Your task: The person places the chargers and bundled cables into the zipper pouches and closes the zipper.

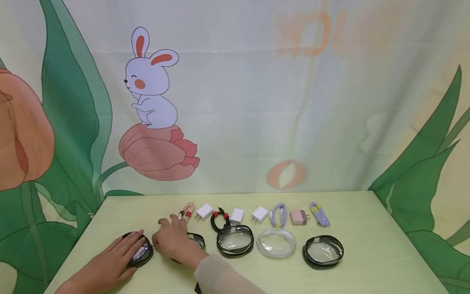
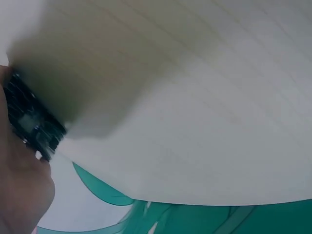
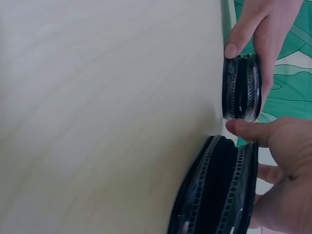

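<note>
My left hand (image 1: 111, 259) rests with straight fingers over a round clear zip pouch (image 1: 142, 255) with black trim, at the table's left. Its thumb (image 3: 233, 49) touches the pouch's side in the right wrist view. The contents are hard to make out. Just to the right, my right hand (image 1: 176, 241) hovers over a second black-trimmed pouch (image 1: 197, 240) and partly hides it. Its fingers are loosely bent and appear to hold nothing; its thumb (image 3: 243, 127) points toward the first pouch. A bundled peach cable (image 1: 188, 210) lies just beyond those fingers.
Farther right lie a black-trimmed pouch (image 1: 235, 241), a white-trimmed pouch (image 1: 276, 243) and another black-trimmed one (image 1: 323, 252). Behind them are several white plugs (image 1: 204, 212), a pink plug (image 1: 298, 217), a black cable (image 1: 219, 221) and purple cables (image 1: 319, 214). A printed curtain (image 1: 235, 102) hangs behind.
</note>
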